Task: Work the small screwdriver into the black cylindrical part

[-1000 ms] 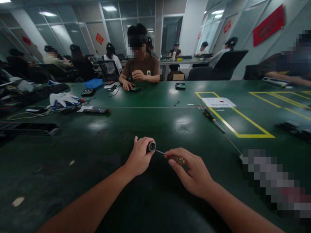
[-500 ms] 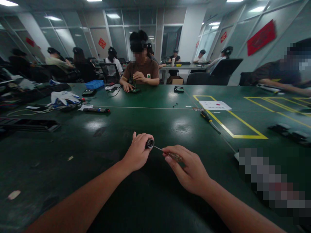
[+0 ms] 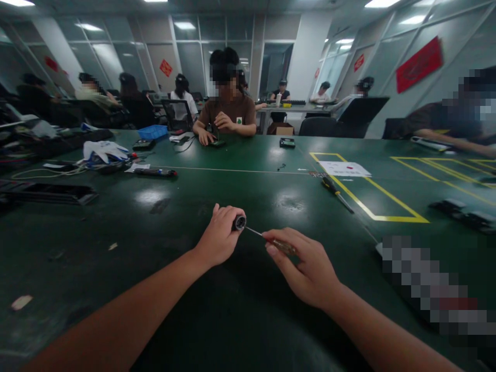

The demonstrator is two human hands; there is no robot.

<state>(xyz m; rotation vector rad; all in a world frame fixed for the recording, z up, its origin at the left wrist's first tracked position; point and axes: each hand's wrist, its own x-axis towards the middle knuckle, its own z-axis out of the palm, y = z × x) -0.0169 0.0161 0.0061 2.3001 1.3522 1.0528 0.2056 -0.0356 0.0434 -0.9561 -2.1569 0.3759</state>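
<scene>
From the head view, we see our left hand (image 3: 219,238) with its fingers curled around a dark cylinder (image 3: 239,222), its round open end turned toward us. The cylinder is out in front of us over the green table (image 3: 256,194); whether it rests on it, we cannot tell. Our right hand (image 3: 308,266) pinches the handle of a driver (image 3: 284,247) between thumb and fingers. Its thin shaft slants up to the cylinder's rim; we cannot make out whether the tip touches. Beyond our right hand lies a second driver (image 3: 336,193), near a white sheet (image 3: 344,169) and yellow tape (image 3: 399,219). On our left we have gloves (image 3: 104,152), a marker (image 3: 156,173) and a blue bin (image 3: 152,132). Across from us sits a co-worker (image 3: 228,112), both hands over a small dark device (image 3: 217,144).
</scene>
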